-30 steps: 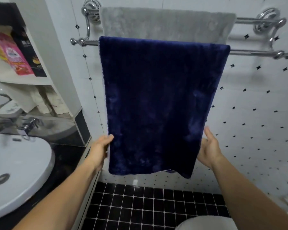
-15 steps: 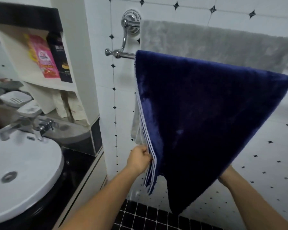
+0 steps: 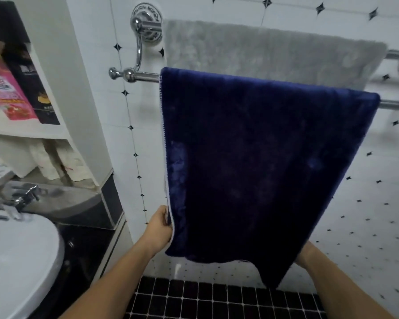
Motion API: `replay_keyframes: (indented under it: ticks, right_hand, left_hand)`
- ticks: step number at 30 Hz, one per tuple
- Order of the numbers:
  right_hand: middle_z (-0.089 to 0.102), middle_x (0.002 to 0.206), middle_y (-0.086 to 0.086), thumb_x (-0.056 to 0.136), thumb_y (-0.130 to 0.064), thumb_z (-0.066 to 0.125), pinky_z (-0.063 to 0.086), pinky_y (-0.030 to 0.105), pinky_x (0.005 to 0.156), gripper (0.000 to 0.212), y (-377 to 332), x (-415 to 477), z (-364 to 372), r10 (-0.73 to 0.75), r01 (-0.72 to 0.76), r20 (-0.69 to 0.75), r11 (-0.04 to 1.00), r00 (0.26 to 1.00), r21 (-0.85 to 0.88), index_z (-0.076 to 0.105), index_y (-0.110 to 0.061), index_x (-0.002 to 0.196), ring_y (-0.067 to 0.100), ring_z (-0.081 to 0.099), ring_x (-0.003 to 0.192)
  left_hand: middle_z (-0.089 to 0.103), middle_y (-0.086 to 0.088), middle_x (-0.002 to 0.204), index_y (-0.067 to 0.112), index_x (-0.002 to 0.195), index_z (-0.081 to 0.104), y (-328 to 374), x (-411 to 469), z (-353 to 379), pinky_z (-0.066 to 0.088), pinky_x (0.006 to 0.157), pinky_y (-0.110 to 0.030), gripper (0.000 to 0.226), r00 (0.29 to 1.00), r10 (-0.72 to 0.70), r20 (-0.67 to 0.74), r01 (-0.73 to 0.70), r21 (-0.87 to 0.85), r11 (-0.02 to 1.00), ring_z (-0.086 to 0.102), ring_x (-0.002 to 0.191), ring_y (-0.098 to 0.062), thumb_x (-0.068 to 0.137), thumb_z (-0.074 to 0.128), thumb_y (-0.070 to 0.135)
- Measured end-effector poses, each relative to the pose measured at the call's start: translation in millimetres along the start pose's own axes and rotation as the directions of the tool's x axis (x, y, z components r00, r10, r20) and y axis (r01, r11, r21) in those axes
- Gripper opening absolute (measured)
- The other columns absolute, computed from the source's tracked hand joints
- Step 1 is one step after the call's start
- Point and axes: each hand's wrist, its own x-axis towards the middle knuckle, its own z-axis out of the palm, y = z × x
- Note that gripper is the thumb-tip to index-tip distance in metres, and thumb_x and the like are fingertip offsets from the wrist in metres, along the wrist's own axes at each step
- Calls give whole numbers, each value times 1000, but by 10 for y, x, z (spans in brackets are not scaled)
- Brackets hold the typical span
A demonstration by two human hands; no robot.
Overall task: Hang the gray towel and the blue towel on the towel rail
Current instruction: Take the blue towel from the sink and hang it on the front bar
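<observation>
Blue towel (image 3: 263, 162) over the towel rail (image 3: 143, 75), left-hand fingers (image 3: 162, 217) pinching its lower-left edge, right hand's grip hidden

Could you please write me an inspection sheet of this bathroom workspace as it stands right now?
Surface: double chrome rail on white tiled wall.
Job's things: gray towel over the back bar; blue towel over the front bar, bottom edge uneven.
Clutter: pink packet and black packet on a shelf.
Hands: left hand pinches the blue towel's left edge; right hand mostly hidden behind its lower right corner.
Cables: nothing seen.
Surroundings: white sink with tap, black floor tiles.
</observation>
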Motion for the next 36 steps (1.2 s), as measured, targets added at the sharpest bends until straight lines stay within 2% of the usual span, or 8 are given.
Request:
replay_keyframes:
  ticks: [5, 11, 16, 19, 25, 30, 33, 36]
  right_hand:
    - [58, 69, 11, 97, -9, 54, 46, 27, 42, 28, 256, -16, -48, 3, -2, -59, 1000, 998, 22, 58, -7, 70, 19, 49, 54]
    - [55, 55, 4, 100, -9, 47, 44, 21, 36, 39, 305, -2, -90, -81, 94, -94, 984, 992, 151, 52, -13, 62, 12, 48, 41]
    - [62, 77, 0, 96, -2, 51, 45, 21, 55, 14, 332, -45, -234, -222, 212, -104, 972, 969, -106, 58, -15, 94, 11, 56, 66]
    - [68, 95, 6, 93, -10, 59, 45, 25, 65, 24, 257, -196, -444, -246, 242, -162, 969, 956, -44, 56, -13, 116, 17, 64, 84]
    - [71, 92, 6, 92, -19, 64, 46, 27, 66, 22, -186, -649, -644, -442, 445, -179, 895, 879, -21, 63, -12, 112, 19, 66, 75]
    - [67, 111, 5, 90, -25, 69, 50, 32, 81, 42, -647, -1014, -762, -519, 520, -167, 853, 838, -41, 55, -11, 127, 21, 65, 93]
    - [53, 129, 2, 87, -27, 72, 44, 39, 102, 62, -1028, -1093, -858, -554, 549, -168, 832, 816, -74, 44, -12, 140, 24, 55, 119]
    - [60, 124, 1, 87, -18, 72, 49, 38, 94, 42, -1345, -1006, -813, -585, 583, -126, 811, 801, -52, 55, -14, 126, 21, 61, 108]
  left_hand:
    - [69, 1, 55, 3, 72, 67, -195, 57, -95, 49, 40, -24, 16, 995, 9, -99, 13, 226, 974, 64, 49, -8, 85, 62, -3]
    - [70, -2, 61, 10, 81, 65, -250, -6, -109, 48, 40, -22, 26, 993, -14, -120, 36, 188, 981, 62, 45, -12, 85, 54, -13]
    - [66, -6, 94, 10, 115, 55, -139, -186, -87, 52, 66, -19, 30, 993, -41, -111, 47, 49, 998, 63, 80, -19, 90, 58, -8]
    - [63, -13, 110, 3, 131, 50, -55, -376, -229, 48, 85, -32, 42, 972, -69, -224, 73, 10, 997, 62, 98, -26, 91, 58, -6]
    - [71, -10, 98, 9, 120, 54, 326, -979, -470, 48, 69, -34, 34, 963, -41, -265, 27, -54, 998, 70, 82, -27, 90, 51, -6]
    - [71, -10, 98, 6, 122, 56, 828, -1170, -484, 50, 85, -44, 34, 957, 16, -291, -31, -47, 998, 67, 91, -28, 89, 59, -2]
    - [60, -8, 126, 6, 139, 45, 1283, -1001, -412, 43, 105, -43, 54, 950, 111, -293, -140, -80, 987, 58, 114, -27, 89, 64, 1]
    - [47, 4, 132, 12, 150, 28, 1745, -772, -288, 41, 102, -35, 76, 950, 186, -250, -226, -139, 964, 47, 126, -21, 87, 71, 10]
